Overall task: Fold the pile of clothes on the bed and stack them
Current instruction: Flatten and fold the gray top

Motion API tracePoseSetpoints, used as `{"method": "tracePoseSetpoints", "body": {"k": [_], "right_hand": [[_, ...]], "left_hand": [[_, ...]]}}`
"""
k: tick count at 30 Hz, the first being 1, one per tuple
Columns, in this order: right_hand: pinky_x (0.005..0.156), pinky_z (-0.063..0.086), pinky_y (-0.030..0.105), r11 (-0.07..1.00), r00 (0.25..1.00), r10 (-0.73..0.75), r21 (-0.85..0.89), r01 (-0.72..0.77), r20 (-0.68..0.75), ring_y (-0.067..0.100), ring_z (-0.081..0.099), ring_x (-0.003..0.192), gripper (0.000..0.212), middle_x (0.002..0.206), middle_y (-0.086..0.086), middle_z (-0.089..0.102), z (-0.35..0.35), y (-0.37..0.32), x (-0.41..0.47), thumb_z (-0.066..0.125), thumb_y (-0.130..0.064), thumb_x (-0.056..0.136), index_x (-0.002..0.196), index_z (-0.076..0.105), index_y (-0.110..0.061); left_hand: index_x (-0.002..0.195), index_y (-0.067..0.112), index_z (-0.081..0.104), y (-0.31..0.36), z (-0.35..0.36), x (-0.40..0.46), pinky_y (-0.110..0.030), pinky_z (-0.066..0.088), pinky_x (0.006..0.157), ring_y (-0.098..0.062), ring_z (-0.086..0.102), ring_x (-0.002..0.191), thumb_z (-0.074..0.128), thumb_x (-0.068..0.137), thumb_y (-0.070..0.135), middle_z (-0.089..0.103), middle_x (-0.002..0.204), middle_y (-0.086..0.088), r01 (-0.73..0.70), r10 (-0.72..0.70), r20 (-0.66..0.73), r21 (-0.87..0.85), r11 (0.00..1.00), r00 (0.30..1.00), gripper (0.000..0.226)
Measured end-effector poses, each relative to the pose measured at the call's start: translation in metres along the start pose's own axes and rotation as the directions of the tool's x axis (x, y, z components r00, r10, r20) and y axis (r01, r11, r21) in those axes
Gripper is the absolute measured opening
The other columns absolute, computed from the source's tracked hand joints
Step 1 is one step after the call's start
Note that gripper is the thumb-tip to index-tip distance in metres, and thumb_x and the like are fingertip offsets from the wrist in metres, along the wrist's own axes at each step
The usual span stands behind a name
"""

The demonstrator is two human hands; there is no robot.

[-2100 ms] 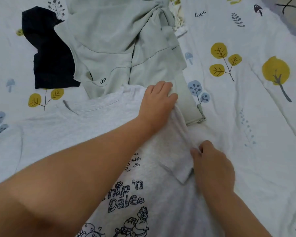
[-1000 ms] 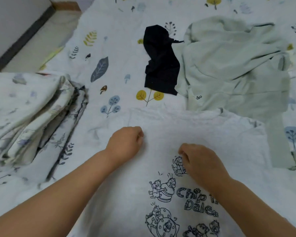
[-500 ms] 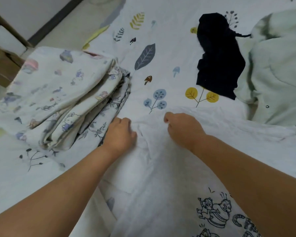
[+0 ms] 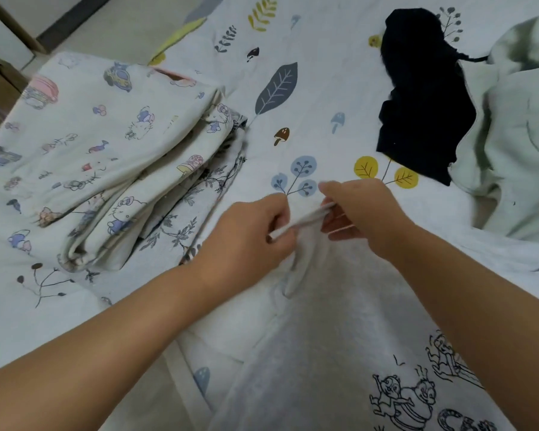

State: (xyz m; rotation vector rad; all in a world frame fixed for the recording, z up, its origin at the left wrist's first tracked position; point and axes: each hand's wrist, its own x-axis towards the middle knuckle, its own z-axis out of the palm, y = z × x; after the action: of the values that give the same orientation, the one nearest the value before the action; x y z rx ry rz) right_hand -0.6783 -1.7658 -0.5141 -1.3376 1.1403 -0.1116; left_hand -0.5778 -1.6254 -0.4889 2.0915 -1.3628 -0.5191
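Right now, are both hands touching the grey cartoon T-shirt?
Touching. The head view shows the left hand and the right hand each pinching one raised edge of the grey T-shirt, the fabric pulled taut between them.

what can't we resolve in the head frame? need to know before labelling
- White T-shirt: lower part cut off by the bottom edge; forearms cover more.
- Pale green garment: runs off the right edge, type unclear.
- Black garment: crumpled, shape unreadable; the green one covers its right edge.
- Folded stack: count of layers unclear.
- Left hand and right hand: fingertips hidden by the pinched edge.
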Motion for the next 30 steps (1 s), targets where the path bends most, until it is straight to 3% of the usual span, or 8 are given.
{"method": "tracePoseSetpoints", "body": {"k": [3,5,7,12,19,24,27,30], "right_hand": [[0.043,0.051,0.023,0.996,0.985,0.094,-0.004,-0.094,0.145,0.015,0.062,0.044,0.017,0.055,0.009,0.061,-0.022,0.001,-0.015,0.057,0.006,0.082,0.070,0.059,-0.005],[0.039,0.044,0.018,0.989,0.982,0.122,-0.098,-0.109,0.141,0.011,0.056,0.040,0.024,0.056,0.003,0.057,-0.037,0.007,-0.018,0.054,0.012,0.080,0.074,0.057,-0.010],[0.043,0.041,0.023,0.966,0.987,0.128,-0.239,-0.102,0.093,0.017,0.053,0.051,0.026,0.073,0.005,0.057,-0.047,0.017,-0.019,0.054,0.011,0.079,0.081,0.057,-0.015],[0.059,0.049,0.033,0.903,0.983,0.142,-0.392,-0.176,-0.116,0.020,0.054,0.065,0.044,0.095,0.009,0.053,-0.058,0.048,-0.016,0.060,-0.007,0.083,0.122,0.044,-0.016],[0.089,0.051,0.044,0.825,0.985,0.164,-0.541,-0.162,-0.044,0.029,0.060,0.095,0.060,0.100,0.007,0.058,-0.060,0.058,-0.030,0.077,-0.035,0.073,0.117,0.053,-0.003],[0.064,0.040,0.020,0.504,0.964,0.239,-0.864,-0.019,0.118,0.024,0.051,0.093,0.020,0.091,0.004,0.053,-0.057,0.055,-0.045,0.066,-0.024,0.085,0.079,0.050,-0.012],[0.061,0.045,0.022,0.776,0.984,0.169,-0.623,-0.095,0.061,0.022,0.058,0.078,0.008,0.083,0.006,0.060,-0.066,0.064,-0.048,0.061,-0.013,0.086,0.083,0.059,-0.007],[0.045,0.047,0.021,0.920,0.956,0.281,-0.306,-0.244,0.083,0.014,0.060,0.049,0.002,0.076,0.010,0.063,-0.079,0.064,-0.057,0.062,-0.008,0.086,0.087,0.061,-0.006]], "left_hand": [[0.063,0.031,0.036,0.029,0.010,-0.011,-0.010,0.032,0.048,-0.006,0.042,0.047,0.064,0.082,0.024,0.043,0.048,0.008,-0.046,0.081,0.224,-0.158,0.986,0.971,0.034],[0.071,0.032,0.047,0.047,0.018,-0.019,-0.012,0.044,0.056,0.001,0.055,0.049,0.064,0.084,0.029,0.058,0.054,0.009,0.143,0.113,0.553,-0.399,0.906,0.826,0.021],[0.078,0.027,0.056,0.056,0.029,-0.025,-0.020,0.049,0.060,-0.001,0.061,0.053,0.060,0.088,0.034,0.063,0.056,0.011,0.268,0.112,0.705,-0.405,0.874,0.700,0.013],[0.091,0.024,0.050,0.028,0.053,-0.032,-0.026,0.038,0.070,-0.015,0.053,0.081,0.049,0.091,0.032,0.048,0.080,0.009,0.105,-0.132,0.258,0.116,0.988,0.957,0.008],[0.123,0.025,0.034,-0.006,0.071,-0.055,-0.029,0.036,0.082,-0.016,0.038,0.105,0.071,0.067,0.056,0.035,0.119,0.004,-0.108,-0.101,0.540,0.342,0.934,0.835,0.074],[0.106,0.020,0.057,-0.004,0.069,-0.067,-0.023,0.045,0.063,-0.019,0.058,0.077,0.069,0.045,0.019,0.061,0.102,-0.005,-0.488,0.200,0.529,0.487,0.724,0.825,0.062],[0.073,0.017,0.060,-0.003,0.069,-0.069,-0.023,0.041,0.052,-0.019,0.052,0.060,0.061,0.066,0.008,0.061,0.075,-0.002,-0.589,0.436,0.407,0.425,0.688,0.803,0.012],[0.061,0.017,0.056,0.005,0.070,-0.073,-0.024,0.040,0.050,-0.018,0.048,0.054,0.069,0.071,0.015,0.054,0.062,0.001,-0.569,0.436,0.395,0.336,0.750,0.808,0.016]]}}
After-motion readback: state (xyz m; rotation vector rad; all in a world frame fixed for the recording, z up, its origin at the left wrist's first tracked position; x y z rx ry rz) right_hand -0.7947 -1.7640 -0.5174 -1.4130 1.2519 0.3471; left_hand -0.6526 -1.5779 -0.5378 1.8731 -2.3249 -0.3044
